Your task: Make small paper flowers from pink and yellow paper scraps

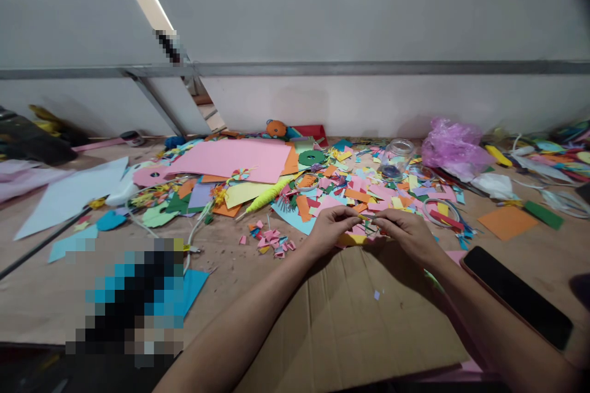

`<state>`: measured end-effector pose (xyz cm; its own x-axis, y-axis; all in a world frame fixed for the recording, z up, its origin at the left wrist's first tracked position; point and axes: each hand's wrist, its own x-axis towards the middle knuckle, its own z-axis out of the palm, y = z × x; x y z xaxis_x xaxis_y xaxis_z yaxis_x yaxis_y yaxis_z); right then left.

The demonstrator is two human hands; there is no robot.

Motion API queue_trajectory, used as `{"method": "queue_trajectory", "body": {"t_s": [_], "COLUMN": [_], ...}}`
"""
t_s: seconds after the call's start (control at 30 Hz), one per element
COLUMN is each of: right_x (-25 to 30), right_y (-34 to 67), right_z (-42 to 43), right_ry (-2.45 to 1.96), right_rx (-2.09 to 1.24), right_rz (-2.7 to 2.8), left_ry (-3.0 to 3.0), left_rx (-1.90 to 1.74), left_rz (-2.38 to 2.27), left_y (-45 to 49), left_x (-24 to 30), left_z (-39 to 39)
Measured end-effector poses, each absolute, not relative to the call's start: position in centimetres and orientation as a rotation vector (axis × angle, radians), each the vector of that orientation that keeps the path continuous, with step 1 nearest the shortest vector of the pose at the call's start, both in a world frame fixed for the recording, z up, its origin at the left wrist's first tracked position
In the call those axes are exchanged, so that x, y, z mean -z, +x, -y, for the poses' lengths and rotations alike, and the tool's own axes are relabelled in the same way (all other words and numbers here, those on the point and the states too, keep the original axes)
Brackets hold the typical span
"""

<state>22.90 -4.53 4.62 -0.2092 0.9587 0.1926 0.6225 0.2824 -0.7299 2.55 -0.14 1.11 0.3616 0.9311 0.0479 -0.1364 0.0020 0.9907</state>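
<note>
My left hand (pixel 334 227) and my right hand (pixel 405 230) are close together above the far edge of a brown cardboard sheet (pixel 354 319). Fingertips of both hands pinch a thin, narrow yellowish strip (pixel 365 217) stretched between them; it is small and looks like paper, and its ends are hidden by the fingers. Just below lies a yellow piece of paper (pixel 354 239). Beyond the hands spreads a heap of cut paper scraps (pixel 357 194) in pink, orange, yellow and other colours. One tiny pale scrap (pixel 377 295) rests on the cardboard.
A black phone (pixel 516 298) lies right of my right forearm. Behind the heap stand a clear jar (pixel 397 158) and a purple plastic bag (pixel 454 148). To the left are a large pink sheet (pixel 230 158), a yellow yarn spool (pixel 271 193) and white cables (pixel 197 226).
</note>
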Motion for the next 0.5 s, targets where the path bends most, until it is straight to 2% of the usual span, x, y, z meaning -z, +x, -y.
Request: {"method": "queue_trajectory", "body": {"t_s": [0.17, 0.37, 0.5], "right_x": [-4.5, -3.3, -3.2], "right_y": [22.9, 23.0, 22.9], "right_z": [4.3, 3.9, 3.9], "right_ry": [-1.470, -1.674, -1.534], "right_rx": [-0.686, -0.323, -0.241], "right_rz": [1.869, 2.128, 2.149], "left_ry": [1.257, 1.221, 1.299], "left_rx": [-1.024, -1.043, -1.028], "left_rz": [-0.859, -0.855, -0.852], "left_y": [2.6, 2.7, 2.6], "left_x": [-1.3, -1.4, -1.3], "left_z": [0.2, 0.2, 0.3]}}
